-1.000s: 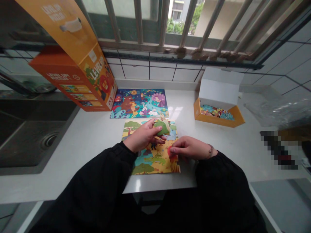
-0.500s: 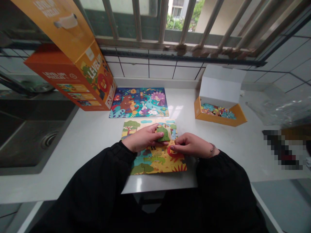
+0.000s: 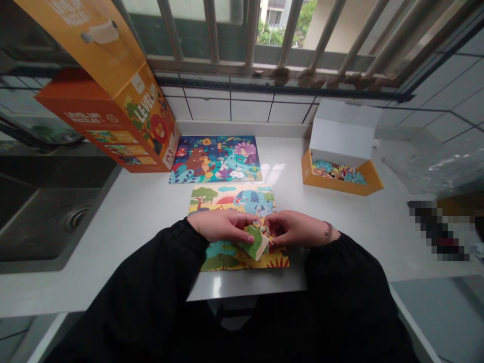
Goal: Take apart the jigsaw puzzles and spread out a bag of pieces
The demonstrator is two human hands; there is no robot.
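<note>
My left hand (image 3: 227, 225) is closed on several puzzle pieces, the front one a green piece (image 3: 254, 244) held tilted over the savanna puzzle (image 3: 221, 262). Close on its right, my right hand (image 3: 297, 229) is pinched at the edges of the pieces, with small colourful bits showing between the fingertips. How many pieces each hand has is hidden. Beneath both hands lies the savanna puzzle, with a tree, elephants and red grass. Its middle is covered by my hands. Just behind it rests a dark blue night-scene puzzle (image 3: 215, 159).
On the right, an open yellow box (image 3: 336, 186) contains loose puzzle pieces. A tall orange puzzle box (image 3: 109, 118) stands at the left beside the sink (image 3: 45, 262). Clear plastic wrapping (image 3: 442, 161) lies far right. Window bars (image 3: 249, 35) run along the back.
Both hands have come nearer to me and closer together. The green piece has tilted and moved down over the puzzle. My right hand has left the lion area and now meets the held pieces.
</note>
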